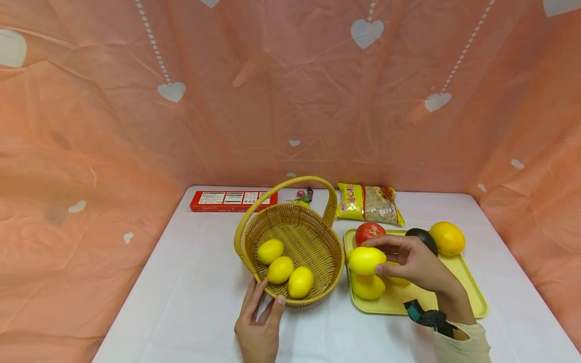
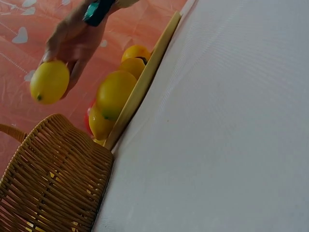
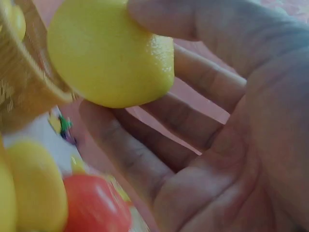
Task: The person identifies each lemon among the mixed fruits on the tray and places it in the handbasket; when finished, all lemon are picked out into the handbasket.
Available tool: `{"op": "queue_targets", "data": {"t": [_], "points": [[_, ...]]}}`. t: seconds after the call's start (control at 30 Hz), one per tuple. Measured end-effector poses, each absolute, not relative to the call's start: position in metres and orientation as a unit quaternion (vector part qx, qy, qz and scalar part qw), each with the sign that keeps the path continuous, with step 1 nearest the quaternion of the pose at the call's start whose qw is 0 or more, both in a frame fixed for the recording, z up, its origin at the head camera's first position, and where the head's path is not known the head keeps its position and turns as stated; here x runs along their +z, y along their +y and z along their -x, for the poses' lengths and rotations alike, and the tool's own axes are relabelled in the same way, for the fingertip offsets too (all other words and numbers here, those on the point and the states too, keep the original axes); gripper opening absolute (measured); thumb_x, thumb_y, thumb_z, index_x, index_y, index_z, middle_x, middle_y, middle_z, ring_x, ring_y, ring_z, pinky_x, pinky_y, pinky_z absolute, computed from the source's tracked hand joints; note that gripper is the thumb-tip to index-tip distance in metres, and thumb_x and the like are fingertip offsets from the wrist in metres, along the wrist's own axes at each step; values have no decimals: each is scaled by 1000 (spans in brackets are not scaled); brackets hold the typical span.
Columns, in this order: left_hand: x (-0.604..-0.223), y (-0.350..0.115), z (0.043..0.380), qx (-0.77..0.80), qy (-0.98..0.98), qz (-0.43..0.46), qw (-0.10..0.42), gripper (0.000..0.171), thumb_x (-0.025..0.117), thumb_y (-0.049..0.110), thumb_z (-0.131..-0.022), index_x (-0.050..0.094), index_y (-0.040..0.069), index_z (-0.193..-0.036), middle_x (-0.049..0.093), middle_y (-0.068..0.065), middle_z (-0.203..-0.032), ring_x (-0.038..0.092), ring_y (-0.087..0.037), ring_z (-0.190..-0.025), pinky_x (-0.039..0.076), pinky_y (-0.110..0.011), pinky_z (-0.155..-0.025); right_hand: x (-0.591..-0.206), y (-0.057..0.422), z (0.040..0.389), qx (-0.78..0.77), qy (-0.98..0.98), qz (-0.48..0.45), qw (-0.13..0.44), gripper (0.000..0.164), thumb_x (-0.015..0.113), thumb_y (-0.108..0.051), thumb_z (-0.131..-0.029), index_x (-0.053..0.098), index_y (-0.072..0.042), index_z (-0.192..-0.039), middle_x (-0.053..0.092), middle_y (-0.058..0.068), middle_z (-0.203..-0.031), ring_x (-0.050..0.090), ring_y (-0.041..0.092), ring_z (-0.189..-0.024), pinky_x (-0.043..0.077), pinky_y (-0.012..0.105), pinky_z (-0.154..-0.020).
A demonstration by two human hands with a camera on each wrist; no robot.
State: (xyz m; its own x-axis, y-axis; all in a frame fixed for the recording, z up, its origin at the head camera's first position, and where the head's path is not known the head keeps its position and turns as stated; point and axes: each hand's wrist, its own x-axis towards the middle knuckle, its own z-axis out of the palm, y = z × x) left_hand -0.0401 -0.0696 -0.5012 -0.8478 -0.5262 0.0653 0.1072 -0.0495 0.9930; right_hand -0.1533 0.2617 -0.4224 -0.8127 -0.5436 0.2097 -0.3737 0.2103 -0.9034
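My right hand pinches a yellow lemon between thumb and fingertips, above the left end of a yellow tray. Under that hand, more yellow fruit lies on the tray, partly hidden by the held lemon and fingers. A woven basket with an arched handle stands left of the tray, and 3 lemons sit in its near left part. At the basket's front rim, my left hand touches the wicker with extended fingers and thumb. The left wrist view shows the basket's side, but not the left hand.
On the tray are a red pomegranate-like fruit, a dark green fruit and an orange-yellow fruit. A red box, a small colourful item and a yellow food packet lie along the back by a pink curtain.
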Motion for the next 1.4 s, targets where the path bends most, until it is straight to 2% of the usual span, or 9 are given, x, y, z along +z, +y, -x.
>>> {"op": "queue_targets", "data": {"t": [0.27, 0.5, 0.77, 0.83, 0.93, 1.07, 1.2, 1.3, 1.4], "points": [[-501, -70, 40, -710, -649, -160, 222, 45, 87, 2, -94, 76, 6, -138, 53, -21, -164, 63, -2, -132, 62, -23, -98, -431, 215, 168, -552, 750, 342, 128, 39, 79, 0, -99, 75, -7, -137, 76, 13, -132, 76, 18, -113, 65, 30, -99], [-500, -71, 40, -708, -651, -164, 220, 45, 87, 2, -94, 77, 8, -137, 52, -21, -164, 63, -4, -133, 62, -25, -99, -424, 185, 165, -478, 799, 343, 125, 36, 84, -14, -98, 79, -15, -133, 79, 4, -130, 74, 13, -112, 64, 30, -101], [-499, -71, 40, -701, -656, -173, 221, 45, 88, 5, -94, 77, 8, -138, 52, -21, -164, 60, -27, -141, 62, -25, -98, -426, 149, 161, -423, 817, 362, 151, 37, 88, -18, -92, 80, -19, -128, 80, -4, -124, 69, 11, -104, 64, 33, -95], [-499, -71, 40, -699, -657, -175, 222, 46, 88, 6, -94, 77, 8, -138, 53, -22, -164, 61, -27, -141, 62, -26, -98, -429, 139, 160, -425, 812, 369, 155, 36, 90, -18, -91, 80, -20, -126, 80, -6, -122, 68, 9, -103, 64, 31, -95], [-500, -71, 40, -696, -659, -173, 227, 46, 88, 6, -94, 77, 6, -138, 53, -22, -163, 62, -18, -138, 62, -25, -97, -433, 124, 158, -425, 809, 377, 149, 34, 90, -20, -92, 80, -20, -125, 80, -6, -121, 69, 6, -104, 64, 29, -96], [-500, -71, 40, -698, -658, -163, 230, 45, 87, 4, -94, 76, 5, -138, 54, -23, -163, 63, -7, -134, 62, -23, -97, -433, 116, 154, -443, 805, 369, 142, 38, 88, -23, -94, 80, -14, -130, 81, 0, -127, 74, 17, -113, 63, 33, -103], [-500, -70, 41, -703, -655, -161, 227, 46, 87, 2, -94, 75, 2, -138, 53, -23, -163, 62, -8, -135, 62, -24, -97, -433, 129, 156, -504, 776, 352, 143, 41, 86, -21, -97, 77, -7, -135, 79, 12, -132, 74, 34, -122, 62, 44, -109], [-499, -70, 41, -705, -653, -166, 221, 46, 87, 3, -94, 75, 2, -138, 52, -22, -164, 62, -12, -137, 62, -25, -98, -436, 149, 159, -561, 741, 343, 133, 40, 83, -12, -99, 75, -3, -137, 76, 20, -136, 74, 31, -124, 62, 48, -109], [-498, -70, 42, -704, -654, -168, 217, 46, 87, 4, -94, 75, 3, -138, 52, -21, -164, 62, -15, -137, 62, -26, -99, -440, 175, 161, -606, 713, 331, 120, 40, 79, -2, -99, 73, -1, -139, 73, 24, -140, 73, 23, -128, 61, 43, -110]]}}
